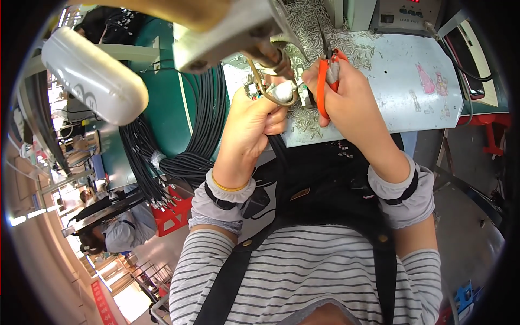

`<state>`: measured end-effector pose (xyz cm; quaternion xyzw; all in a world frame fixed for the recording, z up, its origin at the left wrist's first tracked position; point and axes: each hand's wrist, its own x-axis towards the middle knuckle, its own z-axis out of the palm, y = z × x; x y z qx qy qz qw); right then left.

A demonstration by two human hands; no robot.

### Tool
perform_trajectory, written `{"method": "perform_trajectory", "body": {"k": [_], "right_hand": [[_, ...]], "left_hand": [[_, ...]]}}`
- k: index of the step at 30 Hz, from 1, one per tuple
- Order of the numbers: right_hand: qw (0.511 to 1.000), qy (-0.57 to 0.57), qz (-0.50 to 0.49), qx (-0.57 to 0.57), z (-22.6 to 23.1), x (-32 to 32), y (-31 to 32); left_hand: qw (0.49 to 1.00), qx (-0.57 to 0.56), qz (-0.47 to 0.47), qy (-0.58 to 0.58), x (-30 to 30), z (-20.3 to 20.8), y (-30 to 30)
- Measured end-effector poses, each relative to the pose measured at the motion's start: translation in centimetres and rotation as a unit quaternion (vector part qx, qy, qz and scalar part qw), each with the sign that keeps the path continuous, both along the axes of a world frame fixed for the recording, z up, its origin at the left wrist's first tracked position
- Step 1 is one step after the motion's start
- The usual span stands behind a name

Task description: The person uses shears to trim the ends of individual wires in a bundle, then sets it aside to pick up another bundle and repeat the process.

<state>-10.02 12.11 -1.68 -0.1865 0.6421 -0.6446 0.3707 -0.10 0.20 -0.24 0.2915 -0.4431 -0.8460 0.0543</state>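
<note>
My left hand [250, 119] is closed with curled fingers just below the machine head, at the table's near edge. A black cable [278, 149] hangs from beneath its fingers; the gripped end is hidden. My right hand [346, 95] is wrapped round orange-handled pliers [322, 89], whose long, thin dark tip points away from me. That hand's thumb and forefinger are beside a small metal fixture [306, 95] under the machine. A bent tube [254, 76] curves down beside the left hand's fingers. A bright white piece [282, 92] lies between the hands, its kind unclear.
The machine head [227, 46] overhangs the work. Many small metal pieces [352, 49] cover part of the pale tabletop [395, 105]. Coiled black cables [200, 130] lie on a green table at left, near a white cylinder [95, 76]. A control box [406, 16] stands far right.
</note>
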Motion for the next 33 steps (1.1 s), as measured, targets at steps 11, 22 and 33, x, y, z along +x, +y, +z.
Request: {"method": "perform_trajectory", "body": {"k": [11,22,33], "right_hand": [[1.0,-0.006,0.008,-0.025,-0.3,-0.1,0.1],[0.997,-0.009,0.005,-0.082,0.0,0.7,1.4],[0.953,0.272,0.116,-0.059,1.4,2.6,3.8]], "left_hand": [[1.0,-0.021,0.007,0.005,0.0,0.2,0.2],[0.998,0.043,-0.022,0.05,1.7,0.5,0.6],[0.981,-0.178,-0.081,0.005,5.2,0.3,4.6]]}}
